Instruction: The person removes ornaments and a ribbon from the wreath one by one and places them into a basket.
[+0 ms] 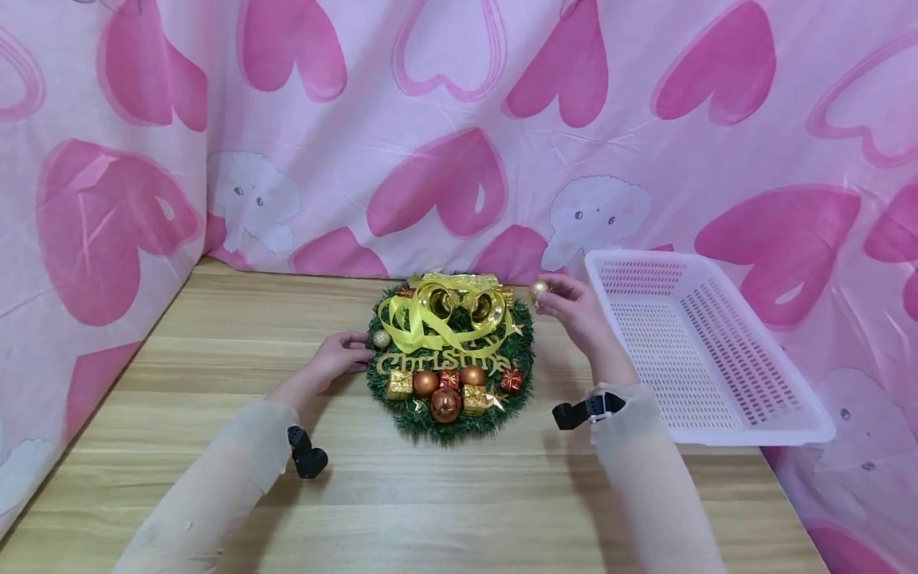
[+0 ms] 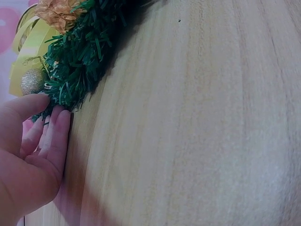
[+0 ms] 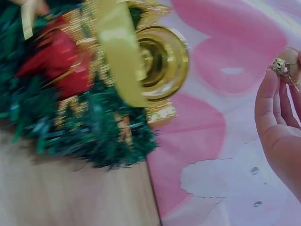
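A green tinsel Christmas wreath (image 1: 402,418) lies on the table, with two gold bells (image 1: 488,309), a yellow ribbon (image 1: 404,335), gold "Christmas" lettering, small wrapped boxes and copper-coloured balls. At its left edge, my left hand (image 1: 337,357) grips the greenery, thumb on top beside a glittery ball (image 2: 34,81) and fingers low against the edge. Past the wreath's upper right, my right hand (image 1: 577,315) pinches a small gold ball ornament (image 1: 539,288) in the air. In the right wrist view, the ornament's cap (image 3: 281,66) and thin gold string show at the fingertips.
A white perforated plastic basket (image 1: 717,434) stands at the right of the wooden table (image 1: 459,494). Behind the table and along its sides hangs a pink heart-patterned cloth (image 1: 445,183). Each wrist carries a black strapped camera (image 1: 588,410).
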Motion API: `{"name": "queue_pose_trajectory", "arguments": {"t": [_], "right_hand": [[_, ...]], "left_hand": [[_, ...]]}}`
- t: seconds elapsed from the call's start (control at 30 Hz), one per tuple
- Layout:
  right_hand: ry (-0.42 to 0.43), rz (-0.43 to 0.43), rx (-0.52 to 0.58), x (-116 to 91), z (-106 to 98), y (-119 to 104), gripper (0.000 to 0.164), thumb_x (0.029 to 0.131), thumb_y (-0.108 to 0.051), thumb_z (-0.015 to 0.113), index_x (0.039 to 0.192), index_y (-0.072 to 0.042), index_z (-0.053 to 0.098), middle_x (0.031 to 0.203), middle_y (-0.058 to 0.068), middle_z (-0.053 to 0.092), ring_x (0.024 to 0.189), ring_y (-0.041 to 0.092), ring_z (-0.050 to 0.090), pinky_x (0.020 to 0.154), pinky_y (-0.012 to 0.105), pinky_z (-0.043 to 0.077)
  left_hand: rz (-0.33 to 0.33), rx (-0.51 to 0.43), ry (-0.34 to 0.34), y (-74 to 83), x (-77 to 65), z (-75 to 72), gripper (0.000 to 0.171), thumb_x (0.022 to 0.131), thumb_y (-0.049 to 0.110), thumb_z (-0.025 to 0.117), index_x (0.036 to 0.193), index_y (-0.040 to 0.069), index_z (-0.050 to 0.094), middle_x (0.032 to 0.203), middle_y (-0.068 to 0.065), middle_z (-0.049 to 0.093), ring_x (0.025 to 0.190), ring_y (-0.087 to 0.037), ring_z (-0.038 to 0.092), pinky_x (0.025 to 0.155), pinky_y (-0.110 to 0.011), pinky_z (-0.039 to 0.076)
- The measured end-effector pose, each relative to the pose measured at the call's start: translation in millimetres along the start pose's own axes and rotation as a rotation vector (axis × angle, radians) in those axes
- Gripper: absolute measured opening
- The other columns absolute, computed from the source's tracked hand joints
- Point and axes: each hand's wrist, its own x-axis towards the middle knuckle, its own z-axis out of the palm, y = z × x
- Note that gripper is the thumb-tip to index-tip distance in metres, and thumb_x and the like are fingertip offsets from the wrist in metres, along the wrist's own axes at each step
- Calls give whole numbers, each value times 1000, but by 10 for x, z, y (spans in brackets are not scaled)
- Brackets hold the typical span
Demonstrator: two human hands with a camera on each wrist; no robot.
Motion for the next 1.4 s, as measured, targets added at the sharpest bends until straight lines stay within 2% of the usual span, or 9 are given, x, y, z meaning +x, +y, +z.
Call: {"name": "queue_pose_trajectory", "arguments": {"t": [0.1, 0.2, 0.47, 0.63, 0.77, 0.87, 1.03, 1.23, 1.4], "right_hand": [[6, -13, 90, 1, -44, -138, 25, 87, 4, 58, 102, -15, 66, 93, -4, 63, 81, 9, 60, 74, 17, 57], [31, -41, 108, -3, -113, -275, 24, 87, 3, 58, 98, -17, 67, 92, -4, 64, 80, 8, 60, 73, 16, 56], [135, -109, 261, -15, -381, -559, 23, 86, 8, 58, 91, -10, 71, 86, 0, 67, 78, 10, 63, 69, 18, 58], [190, -88, 309, -56, -613, -628, 18, 85, 6, 62, 91, -8, 71, 87, 1, 69, 78, 11, 64, 69, 19, 58], [235, -53, 334, -98, -803, -632, 16, 85, 6, 61, 91, -6, 70, 86, 2, 69, 78, 11, 65, 69, 20, 59], [272, -24, 312, -148, -936, -617, 12, 84, 2, 64, 91, -7, 69, 86, 1, 69, 78, 11, 66, 70, 20, 59], [275, 23, 300, -223, -1141, -563, 10, 85, 3, 62, 88, -5, 68, 81, 3, 71, 73, 13, 68, 70, 22, 60], [327, 178, 264, -285, -1322, -503, 12, 86, 1, 63, 82, -9, 69, 75, 0, 71, 69, 11, 68, 65, 21, 60], [396, 295, 162, -340, -1400, -444, 9, 84, -5, 67, 82, -14, 68, 74, -5, 70, 69, 8, 66, 66, 19, 59]], "left_hand": [[-4, 4, 2, 2, -9, 1, 56, 88, 4, 58, 136, -12, 33, 127, -30, 47, 84, -5, 59, 86, -25, 57], [-18, 5, 9, 6, -19, 3, 56, 88, 4, 58, 136, -11, 33, 127, -29, 47, 84, -6, 59, 85, -24, 57], [-19, 13, 11, 4, -23, -5, 56, 88, 3, 57, 137, -11, 33, 128, -29, 47, 83, -4, 58, 86, -24, 57], [-22, 19, 6, -5, -18, -1, 57, 89, 4, 57, 138, -11, 32, 131, -30, 45, 86, -5, 59, 88, -25, 57], [-38, 22, 12, -22, -6, -5, 57, 89, 5, 58, 138, -10, 32, 132, -29, 45, 85, -5, 59, 86, -22, 57], [-35, 26, 10, -27, -7, -9, 57, 89, 5, 58, 138, -11, 32, 131, -30, 45, 84, -5, 59, 85, -22, 57], [-45, 27, 13, -27, -2, -7, 57, 89, 4, 57, 138, -10, 32, 132, -29, 44, 84, -5, 58, 85, -22, 57], [-48, 29, 15, -17, -11, -8, 57, 89, 4, 57, 138, -10, 31, 132, -29, 44, 84, -5, 58, 86, -23, 57], [-28, 21, 15, -4, -14, -1, 57, 89, 5, 57, 138, -12, 32, 129, -29, 46, 81, -2, 58, 85, -23, 57]]}}
